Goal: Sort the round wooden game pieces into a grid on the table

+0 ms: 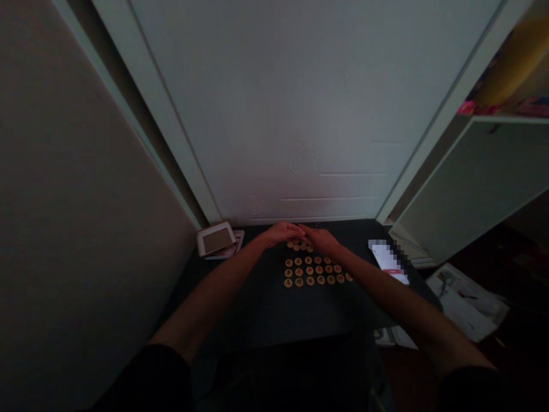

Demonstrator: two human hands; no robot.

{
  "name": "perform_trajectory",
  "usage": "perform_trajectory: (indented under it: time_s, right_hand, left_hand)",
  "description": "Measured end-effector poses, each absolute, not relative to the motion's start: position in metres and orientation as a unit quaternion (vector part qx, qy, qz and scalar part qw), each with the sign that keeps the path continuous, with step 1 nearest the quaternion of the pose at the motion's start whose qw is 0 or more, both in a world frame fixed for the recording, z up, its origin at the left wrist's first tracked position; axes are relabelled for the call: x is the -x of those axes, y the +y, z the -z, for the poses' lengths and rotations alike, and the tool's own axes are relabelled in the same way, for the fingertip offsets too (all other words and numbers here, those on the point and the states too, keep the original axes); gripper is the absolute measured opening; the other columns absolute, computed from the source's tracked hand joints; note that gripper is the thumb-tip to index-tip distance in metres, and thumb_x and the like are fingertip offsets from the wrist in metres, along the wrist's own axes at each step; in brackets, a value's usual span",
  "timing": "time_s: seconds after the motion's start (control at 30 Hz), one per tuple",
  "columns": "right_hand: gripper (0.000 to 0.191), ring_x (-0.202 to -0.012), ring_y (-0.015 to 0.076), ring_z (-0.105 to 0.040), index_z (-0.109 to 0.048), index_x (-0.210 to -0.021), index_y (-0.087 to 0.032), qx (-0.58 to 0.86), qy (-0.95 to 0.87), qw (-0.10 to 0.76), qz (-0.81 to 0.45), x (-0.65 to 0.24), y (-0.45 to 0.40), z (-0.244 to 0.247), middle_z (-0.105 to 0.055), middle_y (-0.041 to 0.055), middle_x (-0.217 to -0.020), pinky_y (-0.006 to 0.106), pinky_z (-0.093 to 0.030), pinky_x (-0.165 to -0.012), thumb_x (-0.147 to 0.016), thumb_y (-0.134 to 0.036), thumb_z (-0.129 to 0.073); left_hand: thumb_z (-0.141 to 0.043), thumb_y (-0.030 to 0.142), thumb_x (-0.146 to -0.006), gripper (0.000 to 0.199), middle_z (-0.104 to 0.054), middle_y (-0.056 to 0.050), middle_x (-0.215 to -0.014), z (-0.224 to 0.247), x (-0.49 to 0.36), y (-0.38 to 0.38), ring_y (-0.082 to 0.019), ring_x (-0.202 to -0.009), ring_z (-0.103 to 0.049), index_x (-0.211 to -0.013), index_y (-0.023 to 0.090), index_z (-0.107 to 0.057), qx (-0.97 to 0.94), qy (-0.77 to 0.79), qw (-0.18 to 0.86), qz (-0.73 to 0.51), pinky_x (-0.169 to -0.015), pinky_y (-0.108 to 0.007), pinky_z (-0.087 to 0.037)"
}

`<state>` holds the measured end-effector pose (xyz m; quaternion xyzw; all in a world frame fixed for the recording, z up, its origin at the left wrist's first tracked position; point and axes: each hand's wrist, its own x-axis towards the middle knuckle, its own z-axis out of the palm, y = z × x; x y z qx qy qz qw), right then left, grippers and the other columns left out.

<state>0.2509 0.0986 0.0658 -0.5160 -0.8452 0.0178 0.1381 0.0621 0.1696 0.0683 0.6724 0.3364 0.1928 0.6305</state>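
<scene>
Near the far edge of the dark table, my left hand (283,233) and my right hand (321,239) meet at the fingertips. The fingers of each hand look pressed together, and what lies between them, if anything, is hidden. Just below the hands are a few round wooden Chinese chess pieces (296,247), partly covered by my right hand. Closer to me, more Chinese chess pieces (309,270) lie flat in neat rows, with red or dark characters on top. My right forearm covers the right end of these rows.
The dark table (253,309) stands against a white panel (300,114). A white-framed object (217,239) lies at its left back corner on another flat item. A lit phone (388,261) lies at the right. Papers (465,300) lie lower, beyond the table's right side.
</scene>
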Motion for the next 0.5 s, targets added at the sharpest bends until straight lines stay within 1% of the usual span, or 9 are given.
perform_trajectory:
  time_s: [0.1,0.17,0.27,0.4,0.5]
  right_hand:
    - [0.049,-0.107,0.0252,-0.066,-0.042,-0.141,-0.02,0.491,-0.857,0.156,-0.008,-0.253,0.086,-0.063,-0.063,0.0096,-0.128,0.032,-0.053,-0.086,-0.097,-0.042,-0.047]
    - [0.048,-0.104,0.0246,-0.067,-0.044,-0.14,-0.02,0.478,-0.862,0.169,0.001,-0.253,0.077,-0.061,-0.064,0.0104,-0.126,0.032,-0.054,-0.084,-0.097,-0.04,-0.049]
    - [0.044,-0.098,0.0231,-0.069,-0.047,-0.137,-0.02,0.455,-0.871,0.185,0.006,-0.252,0.064,-0.061,-0.067,0.0106,-0.121,0.03,-0.054,-0.082,-0.097,-0.038,-0.051]
    - [0.043,-0.095,0.0218,-0.07,-0.049,-0.134,-0.018,0.442,-0.873,0.203,0.018,-0.251,0.048,-0.06,-0.071,0.0116,-0.11,0.029,-0.055,-0.081,-0.096,-0.037,-0.053]
    - [0.043,-0.092,0.0214,-0.07,-0.049,-0.134,-0.017,0.428,-0.879,0.211,0.024,-0.252,0.038,-0.055,-0.071,0.0124,-0.108,0.029,-0.055,-0.08,-0.095,-0.036,-0.055]
  left_hand:
    - [-0.078,0.038,-0.069,0.03,-0.074,-0.008,-0.08,-0.075,-0.058,0.157,-0.015,-0.071,-0.064,-0.086,0.013,-0.076,-0.69,0.324,0.625,-0.17,-0.07,-0.027,-0.049]
    - [-0.077,0.038,-0.069,0.029,-0.073,-0.007,-0.082,-0.079,-0.055,0.147,-0.014,-0.072,-0.064,-0.085,0.013,-0.076,-0.694,0.31,0.63,-0.161,-0.072,-0.027,-0.05]
    - [-0.074,0.039,-0.073,0.028,-0.072,-0.005,-0.081,-0.084,-0.051,0.132,-0.014,-0.073,-0.063,-0.083,0.014,-0.076,-0.712,0.301,0.614,-0.158,-0.071,-0.026,-0.049]
    - [-0.068,0.044,-0.078,0.031,-0.07,-0.003,-0.076,-0.086,-0.045,0.112,-0.014,-0.07,-0.061,-0.085,0.015,-0.075,-0.744,0.304,0.569,-0.174,-0.066,-0.024,-0.045]
    - [-0.065,0.046,-0.08,0.034,-0.07,-0.004,-0.076,-0.082,-0.042,0.099,-0.013,-0.069,-0.06,-0.087,0.014,-0.074,-0.745,0.293,0.574,-0.172,-0.063,-0.023,-0.043]
